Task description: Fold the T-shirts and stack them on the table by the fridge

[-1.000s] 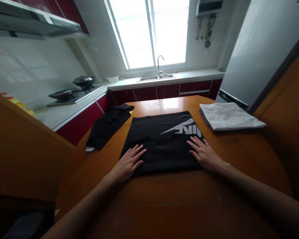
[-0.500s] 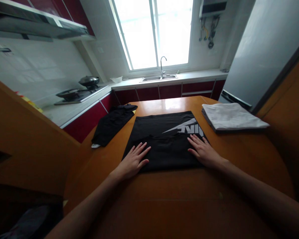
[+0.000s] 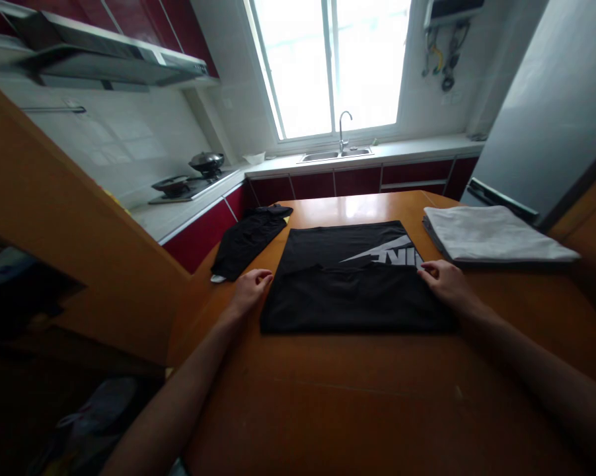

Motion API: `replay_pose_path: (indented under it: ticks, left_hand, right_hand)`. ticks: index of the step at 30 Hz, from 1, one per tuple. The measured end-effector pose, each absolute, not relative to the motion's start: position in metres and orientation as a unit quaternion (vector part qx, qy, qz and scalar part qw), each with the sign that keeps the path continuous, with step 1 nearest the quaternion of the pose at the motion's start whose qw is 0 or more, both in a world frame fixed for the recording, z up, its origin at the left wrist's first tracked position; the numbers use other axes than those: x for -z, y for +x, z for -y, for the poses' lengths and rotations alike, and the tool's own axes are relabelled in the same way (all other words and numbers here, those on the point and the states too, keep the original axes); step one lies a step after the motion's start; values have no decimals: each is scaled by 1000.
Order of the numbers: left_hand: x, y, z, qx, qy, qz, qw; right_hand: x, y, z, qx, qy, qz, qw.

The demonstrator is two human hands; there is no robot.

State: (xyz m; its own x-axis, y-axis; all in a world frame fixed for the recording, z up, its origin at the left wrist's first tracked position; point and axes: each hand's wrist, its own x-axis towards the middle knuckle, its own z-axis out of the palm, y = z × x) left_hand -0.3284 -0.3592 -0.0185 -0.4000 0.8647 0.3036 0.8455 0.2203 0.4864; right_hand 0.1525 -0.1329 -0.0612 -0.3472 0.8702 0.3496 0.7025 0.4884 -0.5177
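A black T-shirt [image 3: 347, 297] with a large grey printed logo lies folded on the wooden table, its near part doubled over toward the far side. My left hand [image 3: 251, 289] is closed in a pinch at the shirt's left edge, level with the fold's upper layer. At the opposite edge, beside the print, the fingertips of my right hand [image 3: 443, 281] pinch the cloth. Only a little fabric shows at either set of fingertips. A second black garment [image 3: 251, 241] lies bunched beyond my left hand.
A folded stack of white and dark cloth [image 3: 499, 235] sits at the table's right. Around the wooden table [image 3: 328, 396] are a counter with a sink [image 3: 335, 154], a stove with pans [image 3: 193, 188], a fridge [image 3: 536, 112] and a wooden panel [image 3: 114, 264] at left.
Both hands have gone from lying flat and spread on the shirt to pinching at its left and right edges. The view has shifted a little to the left.
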Motion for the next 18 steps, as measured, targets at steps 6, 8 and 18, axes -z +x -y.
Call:
replay_pose_path:
  ticks: [6,8,18]
  left_hand:
    - [31,-320,340,-295,575,-763,10]
    - [33,-320,337,-293,581,-759,9]
    - [35,-323,332,-308,574,-759,-20]
  right_hand:
    - [65,143,119,-171,-503,804,265]
    - [62,141,120,-180,-504,801,270]
    - [50,137,113,-281,-498,748,338]
